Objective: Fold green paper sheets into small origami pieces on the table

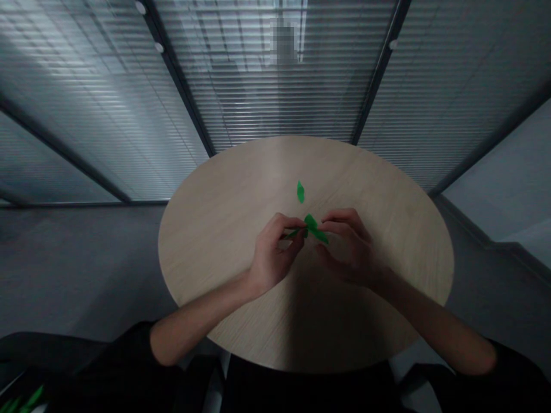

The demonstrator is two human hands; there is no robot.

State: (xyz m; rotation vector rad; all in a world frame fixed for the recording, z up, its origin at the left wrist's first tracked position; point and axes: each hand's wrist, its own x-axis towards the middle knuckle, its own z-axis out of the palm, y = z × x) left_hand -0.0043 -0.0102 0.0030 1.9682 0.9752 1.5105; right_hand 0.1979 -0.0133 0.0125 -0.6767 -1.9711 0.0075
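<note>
My left hand (275, 252) is closed, its thumb and forefinger pinching a small bright green sprig of leaves (316, 230) above the middle of the table. Part of the green piece shows behind the fingers, and the pinched part is hidden. To the right of it, my right hand (350, 246) has its thumb and fingers apart. Its index fingertip is very close to the sprig; whether they touch I cannot tell. A single green leaf (300, 192) lies on the tabletop just beyond both hands.
The round wooden table (215, 201) stands in front of glass walls with blinds (279, 103). Several green leaf-like pieces (32, 397) show at the lower left, beside a dark chair (51, 344). Grey floor (64, 258) surrounds the table.
</note>
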